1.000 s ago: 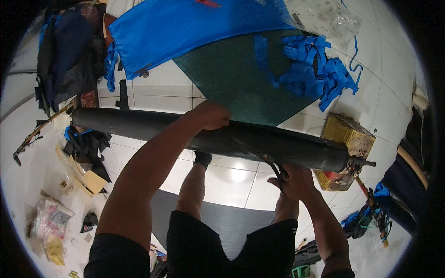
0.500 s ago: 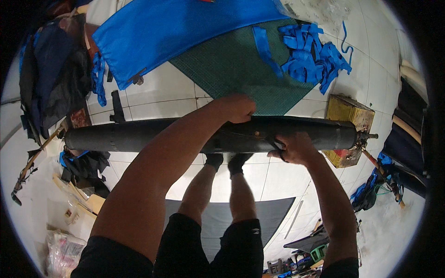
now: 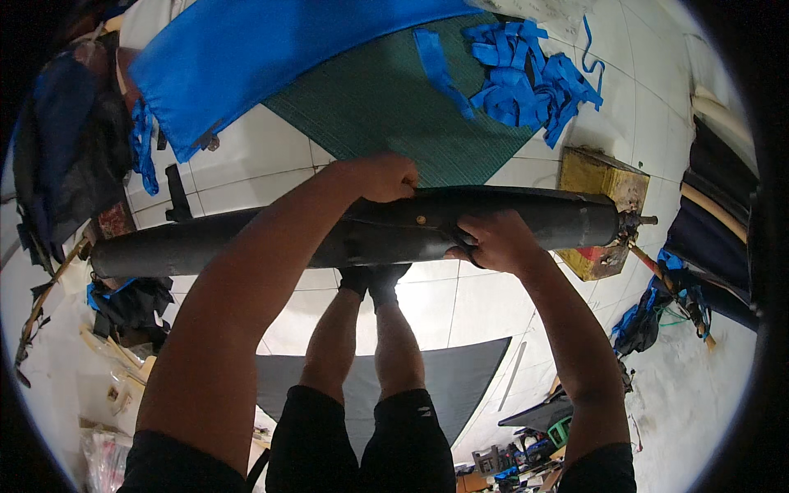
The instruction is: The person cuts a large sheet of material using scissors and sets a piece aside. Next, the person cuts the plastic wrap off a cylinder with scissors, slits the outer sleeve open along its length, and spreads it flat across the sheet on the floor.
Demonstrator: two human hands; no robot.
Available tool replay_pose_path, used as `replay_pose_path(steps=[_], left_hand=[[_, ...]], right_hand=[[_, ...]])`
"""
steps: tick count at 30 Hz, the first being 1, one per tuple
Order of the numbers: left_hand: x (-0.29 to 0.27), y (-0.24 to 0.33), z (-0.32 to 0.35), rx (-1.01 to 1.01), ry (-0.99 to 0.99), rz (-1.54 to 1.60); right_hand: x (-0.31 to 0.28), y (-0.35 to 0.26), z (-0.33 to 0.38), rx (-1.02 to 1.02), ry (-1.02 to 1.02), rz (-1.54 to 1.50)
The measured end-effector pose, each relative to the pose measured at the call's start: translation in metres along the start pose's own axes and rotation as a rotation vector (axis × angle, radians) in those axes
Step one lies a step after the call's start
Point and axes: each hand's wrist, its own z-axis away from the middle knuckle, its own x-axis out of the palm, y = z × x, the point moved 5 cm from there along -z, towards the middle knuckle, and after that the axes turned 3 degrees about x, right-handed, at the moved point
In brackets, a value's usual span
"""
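Observation:
A long black roll of sheet material (image 3: 205,238) lies crosswise before me. My right hand (image 3: 497,238) is closed around the dark handles of a pair of scissors (image 3: 421,220), whose brass-coloured pivot shows against the roll. Their blades point left along the black material and are hard to tell apart from it. My left hand (image 3: 390,177) is closed at the roll's far upper side, just beyond the scissors. Its fingertips seem to pinch the black sheet's edge, though the grip itself is partly hidden.
A worn yellow box (image 3: 604,177) stands by the roll's right end. Beyond the roll lie a green mat (image 3: 386,90), blue fabric (image 3: 271,57) and a heap of blue straps (image 3: 526,82). Dark grey sheeting (image 3: 460,378) covers floor near my legs. Rolls of material (image 3: 715,214) stand at right.
Both hands, with the scissors, have shifted slightly left along the roll. The whole view has also moved a little, and my feet appear closer together.

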Motion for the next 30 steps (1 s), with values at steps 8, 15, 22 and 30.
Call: replay_pose_path(steps=[8,15,22,30], left_hand=[[-0.001,-0.009,-0.012,-0.019,-0.043,-0.035],[-0.013,-0.019,-0.014,-0.094,0.067,-0.067],[0.018,-0.067,0.088,-0.284,0.241,-0.097],[0.016,-0.178,0.256,-0.506,0.398,-0.626]], right_hand=[[-0.004,0.012,-0.015,0.0,-0.213,0.01],[-0.005,0.01,-0.027,-0.056,-0.219,0.001],[-0.006,-0.007,0.031,0.077,-0.17,-0.059],[0.023,-0.097,0.025,0.222,-0.219,-0.242]])
